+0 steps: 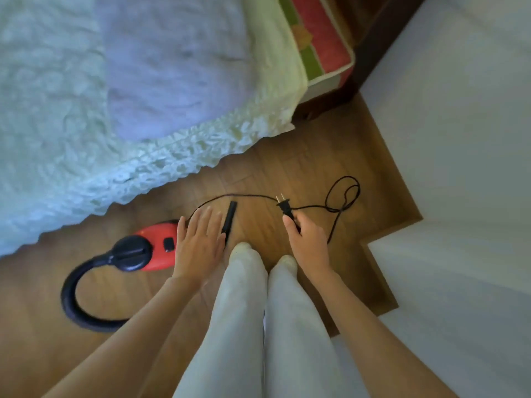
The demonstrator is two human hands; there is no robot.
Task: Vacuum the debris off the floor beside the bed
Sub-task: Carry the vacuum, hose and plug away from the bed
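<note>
Down on the wooden floor [310,156], a small red vacuum [155,247] sits left of centre in the frame, close beside the edge of the bed [120,90] whose pale lacy cover fills the upper left. Its black hose [71,297] curls away toward the lower left. The left hand [199,239] hovers flat over the right end of the vacuum, fingers spread and holding nothing. Just right of those fingers a slim black nozzle piece [230,219] lies on the floor. The right hand [309,242], right of centre, pinches the black plug [284,205] by its body, prongs pointing up and to the left. The cord [342,193] runs from the plug in a loose loop toward the right, and another stretch arcs left to the vacuum. Two legs in light trousers [264,326] stand between the hands. I cannot make out any debris; the picture is soft. A white wall [459,110] fills the right side.
</note>
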